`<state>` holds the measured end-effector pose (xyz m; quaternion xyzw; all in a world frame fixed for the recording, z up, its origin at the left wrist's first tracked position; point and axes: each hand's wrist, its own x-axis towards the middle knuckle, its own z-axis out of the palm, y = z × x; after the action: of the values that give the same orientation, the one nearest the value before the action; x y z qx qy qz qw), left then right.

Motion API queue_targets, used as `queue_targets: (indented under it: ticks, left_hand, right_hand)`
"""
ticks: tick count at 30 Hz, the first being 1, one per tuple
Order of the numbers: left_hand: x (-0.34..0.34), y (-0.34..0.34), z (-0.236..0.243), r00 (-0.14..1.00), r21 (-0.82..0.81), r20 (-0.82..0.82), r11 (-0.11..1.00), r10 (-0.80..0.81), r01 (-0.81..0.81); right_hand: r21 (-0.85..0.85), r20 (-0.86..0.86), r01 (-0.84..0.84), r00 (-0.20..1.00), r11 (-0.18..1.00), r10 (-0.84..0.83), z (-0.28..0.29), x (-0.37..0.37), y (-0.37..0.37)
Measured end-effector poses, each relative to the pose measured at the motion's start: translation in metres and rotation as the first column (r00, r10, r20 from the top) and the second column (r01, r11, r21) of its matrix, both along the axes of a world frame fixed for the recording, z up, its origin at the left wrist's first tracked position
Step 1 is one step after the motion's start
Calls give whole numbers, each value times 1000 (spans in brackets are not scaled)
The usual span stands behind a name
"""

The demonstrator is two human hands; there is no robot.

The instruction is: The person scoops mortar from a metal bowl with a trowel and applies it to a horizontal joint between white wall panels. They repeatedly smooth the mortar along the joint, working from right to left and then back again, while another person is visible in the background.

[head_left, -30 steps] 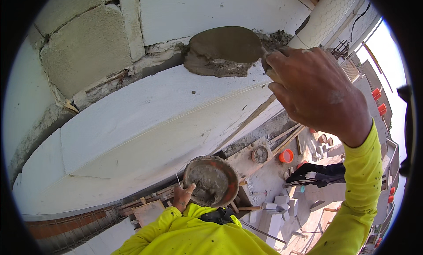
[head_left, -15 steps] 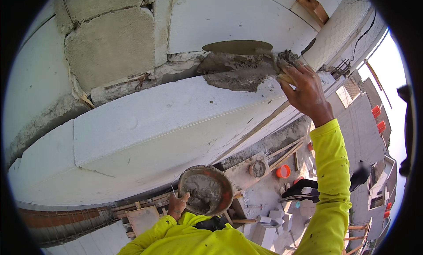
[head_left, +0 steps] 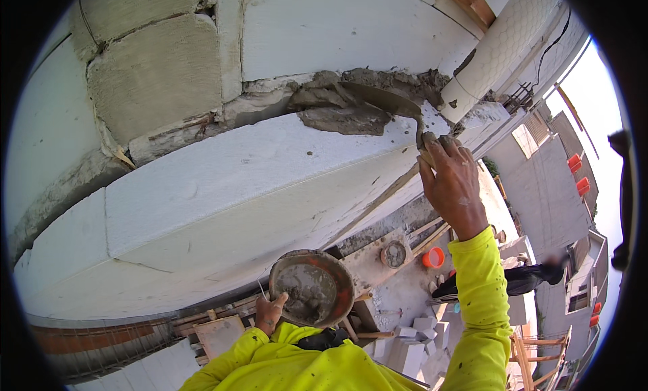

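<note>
A: Up on the head view, where's the action?

B: Upper middle! The right hand [head_left: 453, 181] has its fingers wrapped around the handle of a trowel [head_left: 381, 99], the blade tilted and pointing left, right up against a mortar patch [head_left: 341, 119].

A: And that patch sits where?

B: Along the top of a long white block [head_left: 229, 161], reaching back to the foot of the wall [head_left: 337, 40]. It's rough, grey, lumpy stuff.

A: Down low, the left hand?

B: The left hand [head_left: 268, 311] grips the left side of a round bowl [head_left: 346, 293], thumb over the rim; whatever the fingers do underneath, I can't tell. Inside lies more wet mortar [head_left: 304, 286], and the bowl is just in front of the person's yellow shirt [head_left: 317, 360].

A: What's around them?

B: At upper right, a pale column [head_left: 496, 50] covered in wire mesh, near the trowel. Well below, a red bucket [head_left: 433, 257] beside a tub [head_left: 393, 254], a heap of pale blocks [head_left: 408, 354], and over to the right, a co-worker in dark clothes [head_left: 520, 279].
</note>
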<state>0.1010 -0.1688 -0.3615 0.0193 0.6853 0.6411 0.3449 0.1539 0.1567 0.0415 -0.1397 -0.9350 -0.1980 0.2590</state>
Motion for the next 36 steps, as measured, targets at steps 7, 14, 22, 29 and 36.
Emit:
queue_targets:
  ticks: [7,14,22,29,36]
  left_hand:
    - [0,2,5,999,2,-34,1000,-31,32]
    - [0,6,2,1000,20,-12,999,-26,27]
    - [1,7,3,1000,-77,17,997,-7,8]
    - [1,6,-2,988,-72,152,997,-21,32]
    - [4,4,-1,995,-52,37,994,-94,96]
  right_hand:
    - [166,-93,149,986,975,-135,29,10,23]
    - [72,61,62,996,995,-66,25,10,-23]
    - [-237,-14,-252,966,938,256,49,3,37]
    - [-90,168,-279,942,956,291,58,-59,88]
    - [-64,185,-345,918,936,351,56,-98,47]
